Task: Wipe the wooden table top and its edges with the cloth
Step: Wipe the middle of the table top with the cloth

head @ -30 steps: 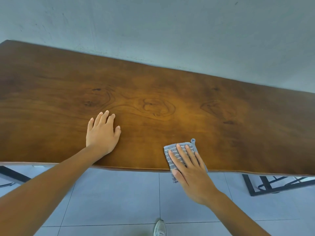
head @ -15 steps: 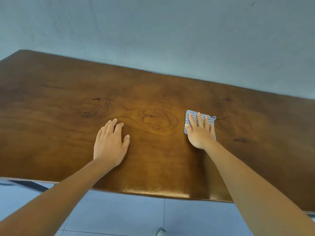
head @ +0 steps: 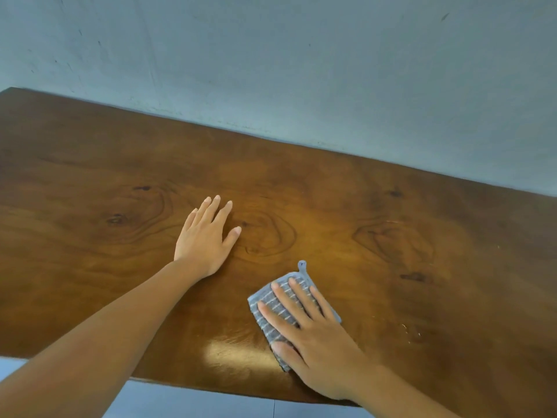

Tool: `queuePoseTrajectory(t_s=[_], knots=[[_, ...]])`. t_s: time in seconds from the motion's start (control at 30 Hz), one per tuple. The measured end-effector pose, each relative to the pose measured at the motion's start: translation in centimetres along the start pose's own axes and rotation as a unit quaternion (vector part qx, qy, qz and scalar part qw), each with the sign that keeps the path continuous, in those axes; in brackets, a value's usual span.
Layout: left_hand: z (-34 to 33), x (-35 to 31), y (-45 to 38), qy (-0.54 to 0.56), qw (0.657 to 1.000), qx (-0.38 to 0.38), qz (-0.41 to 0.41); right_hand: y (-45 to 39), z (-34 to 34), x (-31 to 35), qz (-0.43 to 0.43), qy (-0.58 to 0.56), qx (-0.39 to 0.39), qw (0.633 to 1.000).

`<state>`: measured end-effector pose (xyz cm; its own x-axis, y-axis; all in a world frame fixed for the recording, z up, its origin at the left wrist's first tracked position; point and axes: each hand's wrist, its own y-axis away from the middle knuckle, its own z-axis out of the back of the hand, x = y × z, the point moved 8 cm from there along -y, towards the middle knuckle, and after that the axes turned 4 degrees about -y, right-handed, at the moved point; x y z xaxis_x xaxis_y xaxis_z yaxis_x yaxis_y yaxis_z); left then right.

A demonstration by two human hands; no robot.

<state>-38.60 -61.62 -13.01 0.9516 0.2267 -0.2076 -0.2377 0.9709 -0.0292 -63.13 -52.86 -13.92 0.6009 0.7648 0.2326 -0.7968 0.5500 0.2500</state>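
left hand (head: 205, 239) flat, fingers (head: 215, 208) spread, right hand (head: 313, 336) flat, palm down

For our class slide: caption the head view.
Right hand presses grey striped cloth on brown wooden table; left hand rests flat.

I see a glossy brown wooden table (head: 376, 206), knotted grain, its far edge against the wall. My left hand (head: 205, 239) lies flat on it; my right hand (head: 313, 336) presses a grey striped cloth (head: 271, 303) flat near the front edge.
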Motion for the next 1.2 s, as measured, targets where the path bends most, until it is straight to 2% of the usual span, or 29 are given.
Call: queuePoseTrajectory(t_s=[0.1,0.2,0.4,0.57,0.7,0.87,1.03,1.2], knots=[[-0.9,0.5,0.5,-0.023,1.0,-0.006,0.002,-1.3,1.8,-2.1,0.025,0.001,0.021,0.999],[-0.9,0.5,0.5,-0.021,1.0,-0.015,0.006,-4.3,3.4,-6.9,0.003,0.023,0.019,1.0],[-1.1,0.5,0.5,-0.02,0.999,-0.025,0.016,-12.9,7.6,-19.4,-0.137,0.008,-0.024,0.99],[-1.0,0.5,0.4,-0.02,0.999,-0.029,0.019,-16.0,8.9,-21.6,-0.226,-0.024,-0.032,0.973],[-0.8,0.4,0.4,-0.015,0.999,-0.03,0.024,-14.2,7.2,-16.9,-0.176,-0.021,-0.028,0.984],[-0.8,0.4,0.4,-0.019,0.999,-0.032,0.026,-8.4,4.3,-9.8,-0.017,0.027,-0.001,0.999],[-0.9,0.5,0.3,-0.011,0.999,-0.029,0.03,-9.8,5.3,-12.3,0.044,0.036,0.003,0.998],[-0.8,0.5,0.6,-0.001,0.999,-0.026,0.035,-17.3,8.6,-18.5,0.008,0.036,-0.003,0.999]])
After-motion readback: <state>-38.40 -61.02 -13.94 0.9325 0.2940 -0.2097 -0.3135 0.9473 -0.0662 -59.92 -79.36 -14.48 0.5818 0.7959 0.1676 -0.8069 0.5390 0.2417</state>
